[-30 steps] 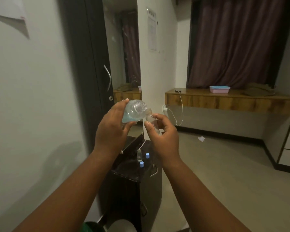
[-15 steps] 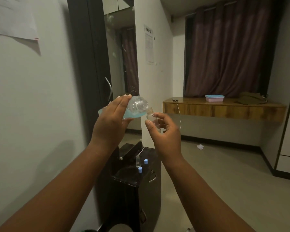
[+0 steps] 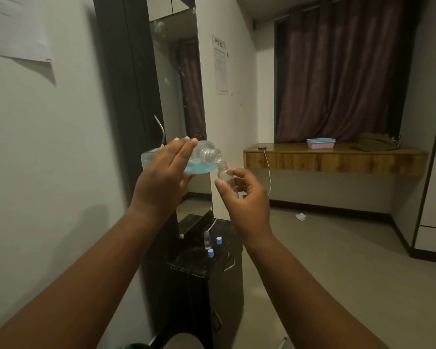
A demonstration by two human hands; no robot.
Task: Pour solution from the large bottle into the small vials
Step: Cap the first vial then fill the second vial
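The left hand (image 3: 165, 177) grips the large bottle (image 3: 186, 158), its fingers (image 3: 180, 149) wrapped over the top of the body and the thumb hidden beneath. The bottle lies almost on its side, its open neck pointing toward 3 o'clock, and blue solution (image 3: 199, 168) pools along its lower wall, short of the mouth. Just beside that mouth, at 4 o'clock from it, the right hand (image 3: 244, 195) holds a small clear vial (image 3: 224, 175) close to upright. The thumb presses the vial's near side and curled fingers (image 3: 239, 175) close round the far side, so the vial's open neck rises above them. The bottle's lip sits directly over the vial's rim; whether they touch cannot be told.

Well below the hands, at 6 o'clock, a dark worktop (image 3: 186, 260) carries a second vial (image 3: 207, 240) standing upright and two blue caps (image 3: 215, 246), one at 3 o'clock of it and one at 5 o'clock, both near it but apart.
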